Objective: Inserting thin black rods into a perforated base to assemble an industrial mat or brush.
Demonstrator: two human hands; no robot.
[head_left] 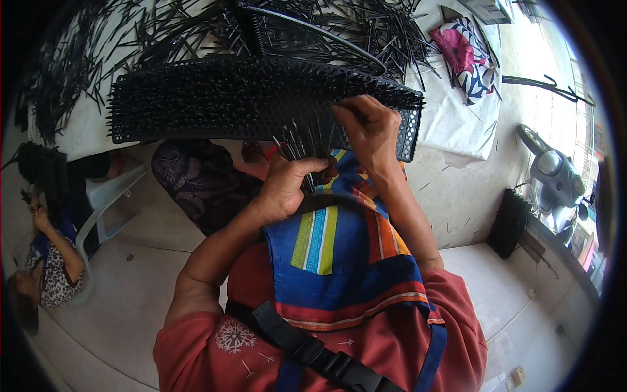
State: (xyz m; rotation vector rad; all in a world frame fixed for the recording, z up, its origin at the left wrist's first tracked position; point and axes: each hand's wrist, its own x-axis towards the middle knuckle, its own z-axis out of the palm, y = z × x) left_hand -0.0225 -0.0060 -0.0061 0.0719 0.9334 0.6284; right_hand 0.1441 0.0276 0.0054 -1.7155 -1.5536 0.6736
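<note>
Thin dark rods [304, 142] stand fanned out in my left hand [287, 181], whose fingers and thumb are closed round their lower part. Just right of them, my right hand [373, 130] is raised over a long black rack [409, 136] full of round holes. Its thumb and forefinger are pinched together near the rack's front; what they hold, if anything, I cannot make out. Densely packed black rods [196, 98] stand upright in the rack's left and middle, and a thinner row lines its back right edge. Bare holes show around my right hand.
Loose black rods [353, 32] lie heaped across the white-covered table [457, 134]. A patterned cloth with a pink flower [457, 49] lies at the back right. Left, another person [55, 261] sits by a white chair [108, 202]. A scooter [555, 173] stands at the right.
</note>
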